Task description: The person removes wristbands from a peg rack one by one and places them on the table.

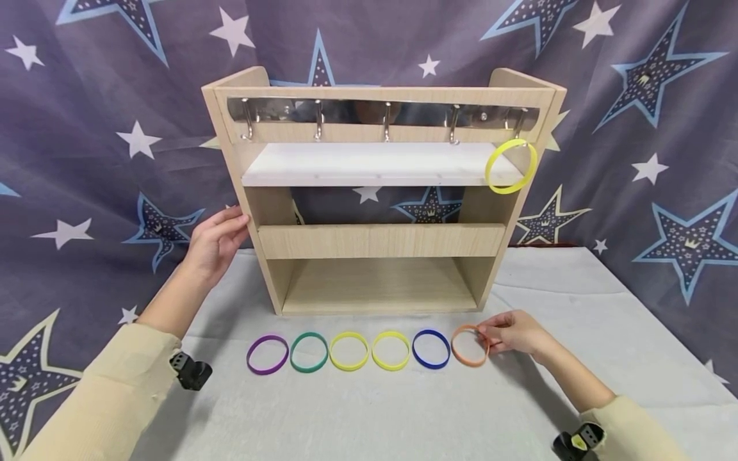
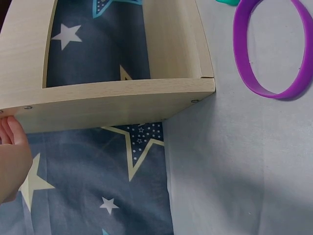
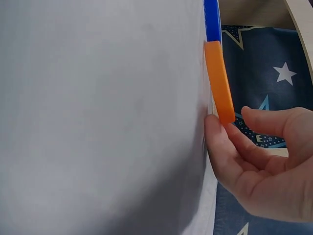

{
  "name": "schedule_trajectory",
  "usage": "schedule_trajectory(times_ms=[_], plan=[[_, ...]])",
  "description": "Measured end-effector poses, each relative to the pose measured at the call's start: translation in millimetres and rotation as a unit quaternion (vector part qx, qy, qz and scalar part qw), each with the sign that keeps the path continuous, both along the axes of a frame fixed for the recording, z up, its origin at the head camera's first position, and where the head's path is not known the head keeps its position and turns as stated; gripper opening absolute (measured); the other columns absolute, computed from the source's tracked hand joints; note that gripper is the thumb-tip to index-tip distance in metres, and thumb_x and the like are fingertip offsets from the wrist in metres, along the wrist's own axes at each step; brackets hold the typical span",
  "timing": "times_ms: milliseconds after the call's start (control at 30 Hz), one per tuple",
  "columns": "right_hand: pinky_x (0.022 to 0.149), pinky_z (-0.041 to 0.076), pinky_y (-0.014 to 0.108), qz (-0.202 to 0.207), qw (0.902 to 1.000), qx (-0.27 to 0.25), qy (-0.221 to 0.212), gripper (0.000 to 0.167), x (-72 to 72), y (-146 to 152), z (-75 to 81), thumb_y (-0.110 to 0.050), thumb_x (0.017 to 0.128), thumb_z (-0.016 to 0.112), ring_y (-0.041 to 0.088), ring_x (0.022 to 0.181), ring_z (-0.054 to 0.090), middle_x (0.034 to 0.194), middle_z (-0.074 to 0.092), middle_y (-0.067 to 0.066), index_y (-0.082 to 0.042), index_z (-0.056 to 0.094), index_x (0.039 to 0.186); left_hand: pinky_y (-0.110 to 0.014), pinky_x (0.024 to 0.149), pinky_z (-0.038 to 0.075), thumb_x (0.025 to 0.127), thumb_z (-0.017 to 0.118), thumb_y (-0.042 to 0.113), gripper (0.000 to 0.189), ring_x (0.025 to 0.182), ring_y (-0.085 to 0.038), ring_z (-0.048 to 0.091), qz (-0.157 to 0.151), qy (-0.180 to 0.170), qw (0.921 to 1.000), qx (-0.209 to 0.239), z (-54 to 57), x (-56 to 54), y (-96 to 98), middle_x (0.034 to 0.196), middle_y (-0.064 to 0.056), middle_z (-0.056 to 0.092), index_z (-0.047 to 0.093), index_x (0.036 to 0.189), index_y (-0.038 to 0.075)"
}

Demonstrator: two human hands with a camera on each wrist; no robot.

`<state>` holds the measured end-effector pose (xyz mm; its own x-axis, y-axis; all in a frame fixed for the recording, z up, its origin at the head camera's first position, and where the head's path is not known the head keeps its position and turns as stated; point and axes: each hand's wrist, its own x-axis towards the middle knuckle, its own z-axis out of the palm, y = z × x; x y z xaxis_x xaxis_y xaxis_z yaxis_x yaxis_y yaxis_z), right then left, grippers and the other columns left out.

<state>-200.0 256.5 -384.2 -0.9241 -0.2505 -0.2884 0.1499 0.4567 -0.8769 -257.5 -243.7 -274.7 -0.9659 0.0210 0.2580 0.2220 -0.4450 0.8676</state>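
Observation:
In the head view my left hand (image 1: 216, 243) rests its fingertips against the outer left side of a wooden shelf unit (image 1: 380, 241). The left wrist view shows that hand (image 2: 12, 159) at the side panel, partly cut off by the frame. My right hand (image 1: 513, 331) holds the near edge of an orange wristband (image 1: 459, 360), the rightmost of a row on the cloth. In the right wrist view, the band (image 3: 220, 81) slants up from the cloth, its end between the fingertips and the thumb. Beside it lies a blue wristband (image 1: 431, 365).
Leftward in the row lie two yellow wristbands (image 1: 391, 367), a green one (image 1: 308, 369) and a purple one (image 1: 268, 371). Another yellow wristband (image 1: 507, 189) hangs from the rightmost hook of the metal hook rail (image 1: 352, 112). A star-patterned curtain (image 1: 623, 192) stands behind the grey cloth (image 1: 369, 416).

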Motion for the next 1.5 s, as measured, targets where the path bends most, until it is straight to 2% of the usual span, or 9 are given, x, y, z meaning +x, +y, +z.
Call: schedule_trajectory(times_ms=[100,233,600,1067,1267,1500], plan=[[0.068,0.060,0.025,-0.016,0.9994,0.029,0.006,0.034,0.1,-1.1,2.7,-0.012,0.094,0.060,0.007,0.073,0.067,0.087,0.074,0.006,0.017,0.060,0.112,-0.018,0.086,0.054,0.091,0.057,-0.002,0.015,0.091,-0.010,0.068,-0.001,0.001,1.0000,0.002,0.1,-0.1,0.4,0.101,-0.001,0.068,0.069,0.097,0.005],[0.068,0.060,0.026,-0.025,0.9988,0.041,0.003,0.033,-0.3,-2.5,4.2,-0.012,0.094,0.060,0.006,0.073,0.067,0.087,0.074,0.006,0.016,0.060,0.112,-0.019,0.086,0.054,0.091,0.056,-0.003,0.016,0.091,-0.010,0.068,-0.004,0.002,1.0000,0.007,1.1,0.2,1.0,0.101,-0.001,0.068,0.069,0.096,0.004],[0.068,0.060,0.026,-0.019,0.9980,0.060,0.007,0.034,-1.1,-5.4,5.9,-0.013,0.093,0.061,0.006,0.073,0.066,0.090,0.075,0.009,0.015,0.061,0.112,-0.019,0.085,0.055,0.091,0.056,-0.005,0.016,0.090,-0.011,0.069,-0.010,0.001,0.9997,0.021,2.2,-0.4,1.1,0.099,-0.003,0.068,0.069,0.095,0.003],[0.069,0.059,0.023,-0.012,0.9997,0.016,0.015,0.034,-2.7,-2.3,5.7,-0.008,0.095,0.056,0.004,0.073,0.066,0.084,0.071,0.000,0.020,0.056,0.114,-0.017,0.087,0.054,0.091,0.058,-0.001,0.014,0.094,-0.009,0.067,-0.003,-0.008,1.0000,0.002,1.9,0.7,0.0,0.103,0.001,0.067,0.069,0.097,0.006],[0.073,0.059,0.024,-0.005,0.9994,0.000,0.034,0.040,-5.0,2.8,14.1,-0.009,0.096,0.055,0.005,0.075,0.067,0.092,0.073,0.007,0.023,0.050,0.119,-0.017,0.087,0.054,0.091,0.058,-0.001,0.014,0.094,-0.009,0.067,-0.001,-0.011,0.9999,-0.001,1.7,1.7,-0.2,0.104,0.001,0.066,0.069,0.097,0.007],[0.078,0.059,0.023,-0.015,0.9982,-0.017,0.055,0.047,-10.9,8.6,27.1,-0.013,0.097,0.055,0.001,0.081,0.068,0.100,0.073,0.008,0.023,0.045,0.126,-0.017,0.087,0.054,0.091,0.058,-0.001,0.015,0.094,-0.009,0.067,-0.003,-0.010,0.9999,0.003,1.2,1.4,0.1,0.104,0.001,0.067,0.069,0.097,0.006]])
